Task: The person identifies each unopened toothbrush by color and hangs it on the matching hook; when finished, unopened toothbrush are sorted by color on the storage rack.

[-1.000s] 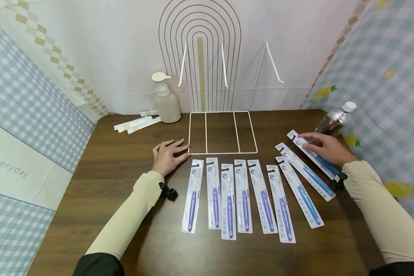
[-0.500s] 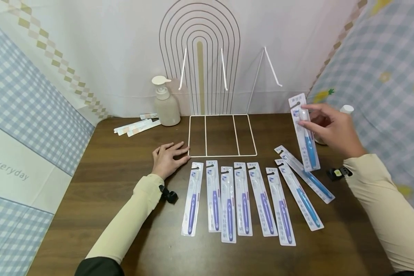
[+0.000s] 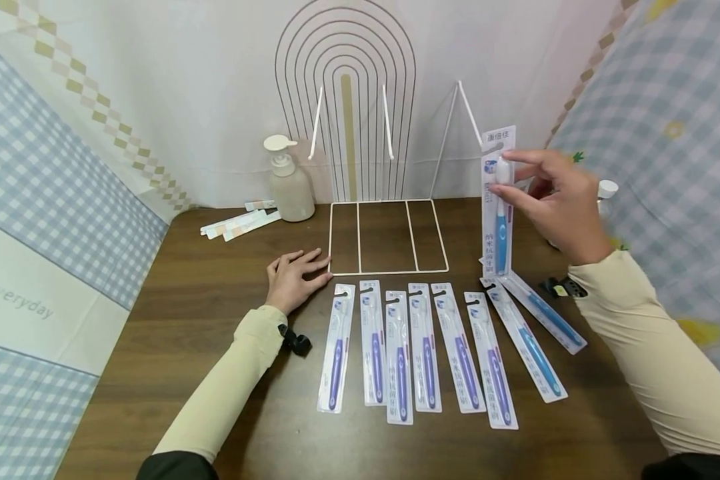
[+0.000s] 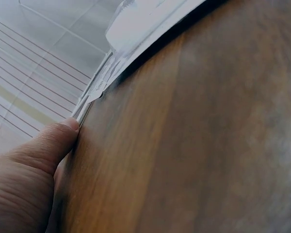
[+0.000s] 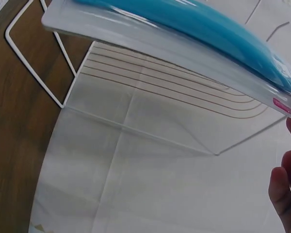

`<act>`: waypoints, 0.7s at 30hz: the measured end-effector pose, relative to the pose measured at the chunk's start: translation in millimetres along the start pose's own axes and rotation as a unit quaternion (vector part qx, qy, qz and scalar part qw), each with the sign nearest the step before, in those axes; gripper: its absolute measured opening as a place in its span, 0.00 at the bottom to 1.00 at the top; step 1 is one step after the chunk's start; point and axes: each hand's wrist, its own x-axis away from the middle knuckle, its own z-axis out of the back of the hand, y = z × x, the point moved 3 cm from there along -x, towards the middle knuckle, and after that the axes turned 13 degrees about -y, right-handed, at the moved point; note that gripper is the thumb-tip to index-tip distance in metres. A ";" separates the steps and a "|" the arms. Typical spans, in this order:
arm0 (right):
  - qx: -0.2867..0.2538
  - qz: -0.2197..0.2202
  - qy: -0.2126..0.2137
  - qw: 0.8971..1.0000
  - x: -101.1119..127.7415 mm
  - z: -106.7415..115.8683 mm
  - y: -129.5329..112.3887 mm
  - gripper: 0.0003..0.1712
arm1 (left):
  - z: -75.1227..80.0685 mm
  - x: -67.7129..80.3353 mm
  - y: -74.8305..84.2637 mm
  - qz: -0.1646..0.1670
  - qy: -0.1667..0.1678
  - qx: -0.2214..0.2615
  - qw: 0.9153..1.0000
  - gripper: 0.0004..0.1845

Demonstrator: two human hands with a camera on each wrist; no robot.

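My right hand (image 3: 561, 200) pinches a packaged blue toothbrush (image 3: 500, 243) near its top and holds it upright above the table. Its blue handle (image 5: 199, 29) fills the top of the right wrist view. Over on the left, my left hand (image 3: 294, 280) rests on the table with spread fingers touching the front left corner of a white wire rack (image 3: 390, 273). Three bare prongs jut from the rack's upper part, the right prong (image 3: 469, 113) close to the held pack. In front lie several packaged purple toothbrushes (image 3: 427, 360) and two packaged blue ones, one of them a blue toothbrush (image 3: 534, 353).
Behind the left hand stands a pump bottle (image 3: 294, 190) with some paper strips (image 3: 240, 223) beside it. A bottle with a white cap (image 3: 607, 189) is partly hidden behind the right hand. Patterned cloth (image 3: 216, 100) encloses the table's back and sides.
My right hand has picked a packaged blue toothbrush off the table at the right, raised it upright and carried it leftward toward the rack. The left hand has stayed at the rack corner.
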 end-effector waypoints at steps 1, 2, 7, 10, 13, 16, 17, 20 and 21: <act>-0.003 0.000 0.000 1.000 -0.7 -2.8 1.5 0.32 | -0.3 0.3 -0.3 0.001 -0.001 -0.001 1.000 0.24; -0.005 -0.002 0.000 1.000 -0.9 -5.7 3.5 0.31 | -0.4 0.7 -0.6 0.003 -0.002 -0.002 1.000 0.24; -0.013 -0.014 0.004 1.000 0.5 -17.7 13.7 0.29 | 0.9 3.1 0.5 0.010 -0.005 -0.005 1.000 0.24; -0.009 -0.015 0.013 1.000 -0.8 -21.4 15.2 0.28 | 1.4 3.2 1.1 0.009 -0.003 -0.005 1.000 0.24; -0.003 -0.013 0.018 1.000 -3.4 -25.3 16.2 0.28 | 0.9 2.7 0.7 0.005 0.001 -0.005 1.000 0.24; 0.002 -0.019 0.018 1.000 -5.4 -31.0 19.8 0.28 | -0.5 1.8 -0.5 0.003 0.001 -0.006 1.000 0.24; 0.003 -0.024 0.019 1.000 -6.3 -33.2 21.3 0.27 | -0.9 1.6 -0.6 0.002 0.001 -0.006 1.000 0.23; -0.005 -0.048 0.028 0.998 -10.8 -40.7 26.6 0.25 | -1.4 1.5 -0.2 0.002 0.001 -0.006 1.000 0.24; -0.009 -0.058 0.032 0.998 -12.8 -43.1 28.5 0.25 | -1.5 1.6 0.0 0.001 0.002 -0.006 1.000 0.24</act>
